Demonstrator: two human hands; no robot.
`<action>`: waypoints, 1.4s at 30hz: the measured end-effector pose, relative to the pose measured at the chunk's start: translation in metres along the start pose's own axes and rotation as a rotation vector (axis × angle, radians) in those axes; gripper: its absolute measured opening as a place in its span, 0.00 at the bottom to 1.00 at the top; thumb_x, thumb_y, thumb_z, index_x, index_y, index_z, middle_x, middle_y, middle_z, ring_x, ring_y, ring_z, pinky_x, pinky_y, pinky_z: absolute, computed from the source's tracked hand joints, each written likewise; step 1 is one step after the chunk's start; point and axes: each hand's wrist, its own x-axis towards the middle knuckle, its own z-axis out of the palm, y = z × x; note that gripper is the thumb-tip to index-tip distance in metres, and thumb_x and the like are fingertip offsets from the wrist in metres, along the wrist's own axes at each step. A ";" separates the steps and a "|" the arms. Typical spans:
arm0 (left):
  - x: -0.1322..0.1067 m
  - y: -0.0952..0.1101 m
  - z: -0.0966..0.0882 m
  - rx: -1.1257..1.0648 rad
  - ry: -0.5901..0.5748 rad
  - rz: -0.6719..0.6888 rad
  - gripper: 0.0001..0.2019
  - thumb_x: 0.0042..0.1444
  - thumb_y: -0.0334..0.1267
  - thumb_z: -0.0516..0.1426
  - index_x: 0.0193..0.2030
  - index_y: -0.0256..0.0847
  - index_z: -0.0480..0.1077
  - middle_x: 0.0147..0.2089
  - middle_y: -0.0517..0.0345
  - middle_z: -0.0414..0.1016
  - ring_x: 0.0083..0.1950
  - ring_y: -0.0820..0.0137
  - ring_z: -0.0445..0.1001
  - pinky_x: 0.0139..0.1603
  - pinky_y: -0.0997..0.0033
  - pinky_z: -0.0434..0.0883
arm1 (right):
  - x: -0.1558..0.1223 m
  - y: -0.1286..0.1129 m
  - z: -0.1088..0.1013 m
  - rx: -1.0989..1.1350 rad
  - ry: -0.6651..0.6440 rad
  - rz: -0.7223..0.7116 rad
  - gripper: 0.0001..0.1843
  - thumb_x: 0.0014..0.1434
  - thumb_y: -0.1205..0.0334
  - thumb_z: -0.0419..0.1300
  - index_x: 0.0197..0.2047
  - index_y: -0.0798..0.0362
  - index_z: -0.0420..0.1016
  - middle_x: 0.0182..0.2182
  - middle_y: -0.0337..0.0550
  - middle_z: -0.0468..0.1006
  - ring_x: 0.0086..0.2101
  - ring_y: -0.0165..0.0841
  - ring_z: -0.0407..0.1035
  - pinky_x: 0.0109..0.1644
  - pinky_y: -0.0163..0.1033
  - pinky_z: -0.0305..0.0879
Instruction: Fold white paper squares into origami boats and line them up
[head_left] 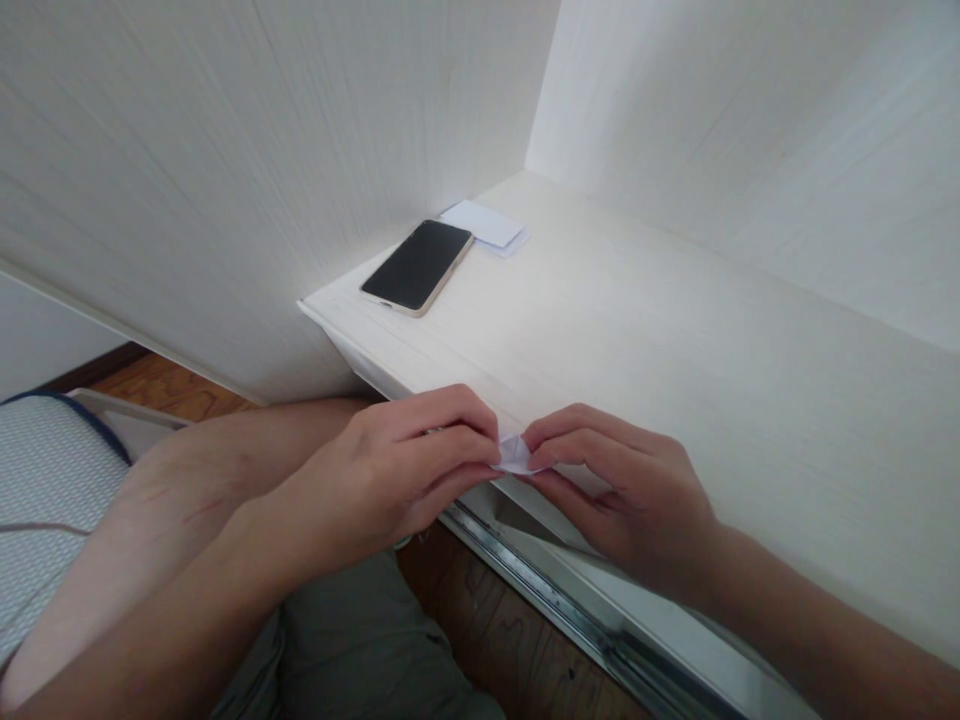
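A small piece of folded white paper point(514, 455) is held between my two hands, over the front edge of the white desktop point(675, 340). My left hand point(420, 455) pinches its left end between thumb and fingers. On the opposite end, my right hand point(626, 485) grips it the same way, fingertips close to those of the left. Creases show in the short stretch of paper between the hands; its ends are hidden under the fingers.
A phone point(420, 265) with a dark screen lies toward the back left of the desktop. Beside it sit folded white paper sheets point(486, 224). White panels point(337, 120) rise at the left and back. Below the front edge runs a metal drawer rail point(525, 575).
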 end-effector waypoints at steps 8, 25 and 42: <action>-0.002 0.002 0.003 0.120 -0.033 -0.006 0.08 0.66 0.25 0.55 0.45 0.39 0.73 0.47 0.55 0.77 0.44 0.72 0.76 0.44 0.75 0.75 | -0.002 0.000 -0.002 -0.031 -0.011 -0.009 0.05 0.64 0.72 0.62 0.39 0.55 0.79 0.40 0.47 0.82 0.38 0.29 0.77 0.42 0.32 0.76; 0.010 0.016 -0.025 0.144 -0.262 0.047 0.16 0.67 0.24 0.49 0.44 0.40 0.77 0.47 0.52 0.83 0.47 0.65 0.80 0.51 0.70 0.77 | -0.001 0.000 -0.006 -0.093 -0.226 -0.059 0.09 0.68 0.73 0.56 0.43 0.54 0.78 0.41 0.47 0.83 0.38 0.35 0.76 0.41 0.38 0.75; 0.017 0.012 -0.023 0.179 -0.420 0.009 0.16 0.67 0.23 0.47 0.43 0.38 0.76 0.45 0.52 0.79 0.47 0.64 0.77 0.50 0.69 0.74 | -0.001 -0.002 -0.005 -0.289 -0.282 -0.193 0.14 0.72 0.72 0.49 0.41 0.61 0.76 0.39 0.52 0.80 0.39 0.37 0.73 0.41 0.41 0.75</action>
